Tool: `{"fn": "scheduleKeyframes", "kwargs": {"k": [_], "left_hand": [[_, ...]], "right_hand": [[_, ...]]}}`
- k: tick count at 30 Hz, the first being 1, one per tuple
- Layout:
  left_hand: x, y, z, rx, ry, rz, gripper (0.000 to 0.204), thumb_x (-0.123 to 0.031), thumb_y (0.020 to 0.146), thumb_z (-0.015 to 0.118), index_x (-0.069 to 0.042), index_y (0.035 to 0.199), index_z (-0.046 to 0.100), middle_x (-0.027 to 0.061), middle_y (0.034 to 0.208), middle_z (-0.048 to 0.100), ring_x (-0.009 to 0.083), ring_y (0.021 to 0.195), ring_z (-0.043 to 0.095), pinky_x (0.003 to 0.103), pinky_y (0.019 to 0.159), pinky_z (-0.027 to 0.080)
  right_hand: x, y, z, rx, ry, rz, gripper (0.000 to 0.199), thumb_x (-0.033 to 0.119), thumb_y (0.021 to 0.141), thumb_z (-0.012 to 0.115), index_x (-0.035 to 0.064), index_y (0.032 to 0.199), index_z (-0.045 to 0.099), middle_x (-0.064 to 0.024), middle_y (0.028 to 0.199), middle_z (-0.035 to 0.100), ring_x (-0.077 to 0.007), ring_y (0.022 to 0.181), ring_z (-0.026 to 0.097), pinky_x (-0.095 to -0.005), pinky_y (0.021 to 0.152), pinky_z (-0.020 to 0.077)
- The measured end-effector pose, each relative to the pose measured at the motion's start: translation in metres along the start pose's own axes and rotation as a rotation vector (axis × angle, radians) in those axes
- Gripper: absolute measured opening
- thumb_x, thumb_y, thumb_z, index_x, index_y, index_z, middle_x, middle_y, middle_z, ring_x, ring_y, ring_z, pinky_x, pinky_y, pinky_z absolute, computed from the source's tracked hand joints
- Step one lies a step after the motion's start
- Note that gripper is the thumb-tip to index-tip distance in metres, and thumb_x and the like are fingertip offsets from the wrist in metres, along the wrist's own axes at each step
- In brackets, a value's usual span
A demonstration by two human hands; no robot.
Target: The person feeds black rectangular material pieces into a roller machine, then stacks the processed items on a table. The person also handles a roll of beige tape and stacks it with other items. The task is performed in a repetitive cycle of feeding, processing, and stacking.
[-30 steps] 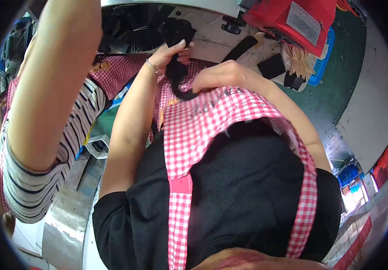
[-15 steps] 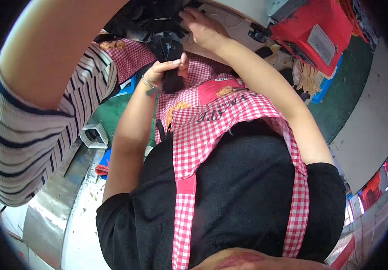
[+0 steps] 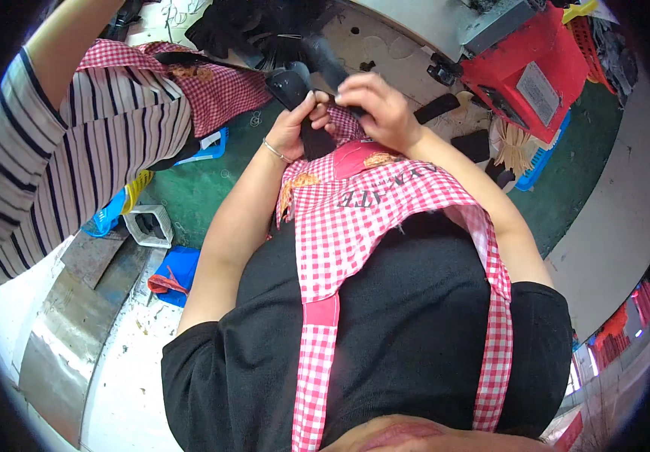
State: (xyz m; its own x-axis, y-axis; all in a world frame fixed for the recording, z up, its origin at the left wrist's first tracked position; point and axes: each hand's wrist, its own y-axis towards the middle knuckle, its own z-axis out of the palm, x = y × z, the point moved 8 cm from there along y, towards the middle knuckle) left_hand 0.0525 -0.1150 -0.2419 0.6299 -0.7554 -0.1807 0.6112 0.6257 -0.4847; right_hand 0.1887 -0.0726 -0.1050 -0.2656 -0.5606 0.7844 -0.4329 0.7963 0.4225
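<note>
My left hand [image 3: 299,126] is closed around a stack of black flat pieces [image 3: 290,87]. Its dark lower end [image 3: 316,143] hangs below my fingers, over the red checked apron. Close beside it, on the right, my right hand [image 3: 381,111] pinches a black strip [image 3: 328,62] that slants up and left, smeared by motion. The kind of these pieces does not show clearly. Beyond both hands lies a heap of black pieces [image 3: 242,34] on the worktable [image 3: 385,41].
At left a co-worker in a striped top [image 3: 125,124] reaches an arm [image 3: 73,45] across. A red machine [image 3: 517,71] stands at right, above a blue basket [image 3: 543,162] and a bundle of pale sticks [image 3: 513,143]. A white container [image 3: 148,226] sits lower left.
My right hand has come down and left from the table toward my left hand, now with a black strip. My left hand has shifted slightly right. The co-worker's arm has drawn back left.
</note>
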Motion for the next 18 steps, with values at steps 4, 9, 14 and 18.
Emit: {"fn": "scheduleKeyframes", "kwargs": {"k": [4, 9, 14, 18], "left_hand": [[0.013, 0.021, 0.004, -0.028, 0.093, 0.044, 0.033, -0.036, 0.104, 0.058, -0.007, 0.118, 0.063, -0.0032, 0.079, 0.05, 0.0082, 0.072, 0.05, 0.028, 0.074, 0.048], [0.029, 0.043, 0.004, -0.01, 0.154, 0.006, 0.039, -0.037, 0.103, 0.06, -0.007, 0.129, 0.061, -0.0036, 0.081, 0.052, 0.0073, 0.074, 0.051, 0.025, 0.073, 0.047], [0.045, 0.062, 0.004, -0.041, -0.042, 0.006, 0.033, -0.033, 0.097, 0.069, -0.007, 0.116, 0.062, -0.0017, 0.082, 0.054, 0.0124, 0.077, 0.056, 0.031, 0.076, 0.051], [0.054, 0.047, 0.024, -0.022, 0.269, -0.078, 0.024, -0.023, 0.093, 0.073, -0.007, 0.104, 0.059, 0.0028, 0.083, 0.059, 0.0182, 0.079, 0.06, 0.039, 0.08, 0.053]], "right_hand": [[0.002, -0.043, 0.003, 0.013, 0.073, 0.021, 0.041, -0.014, 0.068, 0.066, 0.0046, 0.104, 0.067, -0.0102, 0.112, 0.064, -0.0312, 0.104, 0.067, -0.0381, 0.083, 0.058], [-0.015, -0.065, -0.003, -0.038, 0.057, 0.144, 0.038, -0.013, 0.069, 0.067, 0.0046, 0.102, 0.066, -0.01, 0.11, 0.064, -0.032, 0.101, 0.067, -0.0386, 0.084, 0.0573], [-0.037, -0.085, -0.03, -0.269, -0.106, 0.27, 0.029, -0.006, 0.075, 0.071, 0.0051, 0.101, 0.067, -0.0099, 0.105, 0.065, -0.0329, 0.097, 0.067, -0.0389, 0.081, 0.0554], [-0.088, -0.134, -0.03, 0.047, -0.474, 0.48, 0.036, 0.035, 0.08, 0.078, 0.0099, 0.105, 0.072, -0.0093, 0.112, 0.068, -0.0317, 0.11, 0.062, -0.0457, 0.101, 0.043]]}}
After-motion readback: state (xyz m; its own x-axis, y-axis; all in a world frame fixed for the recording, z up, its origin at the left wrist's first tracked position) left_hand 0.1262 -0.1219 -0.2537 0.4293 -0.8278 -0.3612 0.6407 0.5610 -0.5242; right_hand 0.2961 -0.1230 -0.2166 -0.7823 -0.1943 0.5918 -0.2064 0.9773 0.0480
